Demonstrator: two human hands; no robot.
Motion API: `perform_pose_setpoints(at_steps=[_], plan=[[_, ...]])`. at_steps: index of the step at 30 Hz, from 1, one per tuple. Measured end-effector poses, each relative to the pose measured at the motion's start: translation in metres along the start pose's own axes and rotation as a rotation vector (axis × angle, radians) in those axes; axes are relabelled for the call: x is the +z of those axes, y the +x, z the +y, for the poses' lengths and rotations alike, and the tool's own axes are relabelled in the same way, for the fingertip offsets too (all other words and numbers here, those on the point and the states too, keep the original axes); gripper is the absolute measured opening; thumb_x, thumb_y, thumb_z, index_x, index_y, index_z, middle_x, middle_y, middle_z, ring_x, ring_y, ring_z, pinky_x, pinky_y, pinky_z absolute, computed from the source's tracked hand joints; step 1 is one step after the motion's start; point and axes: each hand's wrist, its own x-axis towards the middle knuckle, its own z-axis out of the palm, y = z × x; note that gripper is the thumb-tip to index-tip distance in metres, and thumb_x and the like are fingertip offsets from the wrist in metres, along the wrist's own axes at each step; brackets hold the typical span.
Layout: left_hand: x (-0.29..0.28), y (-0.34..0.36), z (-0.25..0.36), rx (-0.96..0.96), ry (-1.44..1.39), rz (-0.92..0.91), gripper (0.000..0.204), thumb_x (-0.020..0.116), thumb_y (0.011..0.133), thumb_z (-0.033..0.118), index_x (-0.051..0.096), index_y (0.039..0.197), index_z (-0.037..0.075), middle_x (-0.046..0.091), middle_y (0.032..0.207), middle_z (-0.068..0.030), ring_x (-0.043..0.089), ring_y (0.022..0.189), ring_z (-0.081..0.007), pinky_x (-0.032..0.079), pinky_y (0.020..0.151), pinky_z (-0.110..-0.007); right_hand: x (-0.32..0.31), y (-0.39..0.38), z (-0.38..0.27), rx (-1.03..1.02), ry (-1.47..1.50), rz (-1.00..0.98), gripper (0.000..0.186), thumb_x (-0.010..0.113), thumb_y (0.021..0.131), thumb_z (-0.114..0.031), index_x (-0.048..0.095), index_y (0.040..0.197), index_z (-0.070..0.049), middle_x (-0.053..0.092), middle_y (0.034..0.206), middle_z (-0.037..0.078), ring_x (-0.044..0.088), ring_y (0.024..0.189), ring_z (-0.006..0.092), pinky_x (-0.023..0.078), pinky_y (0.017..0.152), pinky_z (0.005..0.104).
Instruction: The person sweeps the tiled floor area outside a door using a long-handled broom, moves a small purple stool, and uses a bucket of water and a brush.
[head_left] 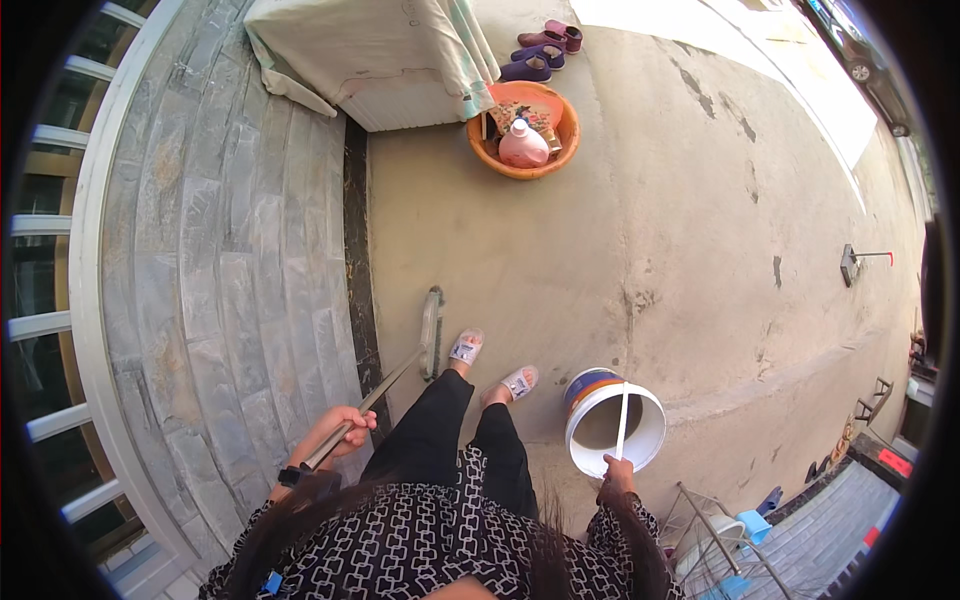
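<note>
My left hand (pixel 348 427) is closed around the long handle of a mop (pixel 432 332), whose narrow grey head is down on the concrete beside my left foot. On the other side, my right hand (pixel 618 476) grips the flat white handle of a bucket (pixel 652 440). The bucket is white inside, with a blue and orange outer wall, and its mouth faces up toward me. Something greyish-brown shows inside it; I cannot tell if it is water. Whether the bucket hangs or rests on the floor is unclear.
Ahead, an orange basin (pixel 572 130) holds a pink bottle (pixel 524 146), near purple shoes (pixel 530 66) and a cloth-covered box-like object (pixel 370 60). A grey tiled wall (pixel 220 260) runs along the left. A dustpan-like tool (pixel 849 265) stands far right; a metal rack (pixel 712 535) is behind the bucket.
</note>
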Motion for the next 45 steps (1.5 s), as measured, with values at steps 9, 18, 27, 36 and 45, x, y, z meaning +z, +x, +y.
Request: perform_pose_setpoints(at_steps=[9, 18, 27, 36, 45], plan=[[-0.007, -0.013, 0.064, 0.018, 0.058, -0.018, 0.015, 0.049, 0.068, 0.002, 0.05, 0.083, -0.003, 0.054, 0.067, -0.0063, 0.043, 0.039, -0.0106, 0.038, 0.042, -0.024, 0.04, -0.038, -0.116, 0.005, -0.061, -0.114, 0.026, 0.059, 0.077, -0.021, 0.059, 0.078, 0.005, 0.05, 0.05, 0.01, 0.052, 0.043, 0.0216, 0.042, 0.041, 0.0365], [-0.034, -0.034, 0.109, 0.03, 0.08, -0.001, 0.014, 0.047, 0.069, 0.002, 0.048, 0.082, 0.001, 0.053, 0.072, -0.007, 0.043, 0.041, -0.0116, 0.04, 0.046, -0.026, 0.13, -0.148, -0.271, 0.082, 0.257, -0.208, 0.023, 0.061, 0.078, -0.02, 0.049, 0.073, 0.0, 0.042, 0.052, 0.006, 0.043, 0.04, 0.0181, 0.037, 0.038, 0.0351], [-0.101, -0.059, 0.116, 0.11, -0.071, -0.023, 0.024, 0.05, 0.068, 0.002, 0.045, 0.092, 0.0, 0.055, 0.077, -0.0098, 0.044, 0.042, -0.0121, 0.039, 0.046, -0.027, 0.271, -0.203, -0.456, -0.219, 0.135, -0.368, 0.024, 0.062, 0.078, -0.021, 0.048, 0.069, -0.002, 0.042, 0.05, 0.005, 0.043, 0.039, 0.0174, 0.036, 0.038, 0.0334], [-0.109, -0.082, 0.108, 0.11, 0.126, 0.042, 0.022, 0.055, 0.071, 0.003, 0.047, 0.091, -0.002, 0.059, 0.069, -0.0111, 0.047, 0.041, -0.012, 0.037, 0.04, -0.023, 0.4, -0.191, -0.579, -0.401, 0.071, -0.452, 0.024, 0.061, 0.079, -0.024, 0.051, 0.078, -0.002, 0.045, 0.054, 0.005, 0.048, 0.045, 0.0164, 0.037, 0.041, 0.0321], [-0.093, -0.084, 0.13, 0.021, 0.155, -0.029, 0.018, 0.054, 0.08, 0.005, 0.045, 0.095, 0.002, 0.055, 0.064, -0.0078, 0.047, 0.04, -0.0123, 0.039, 0.037, -0.024, 0.473, -0.148, -0.682, -0.596, -0.131, -0.412, 0.038, 0.061, 0.075, -0.033, 0.057, 0.088, 0.003, 0.06, 0.077, 0.016, 0.058, 0.068, 0.025, 0.045, 0.064, 0.0351]])
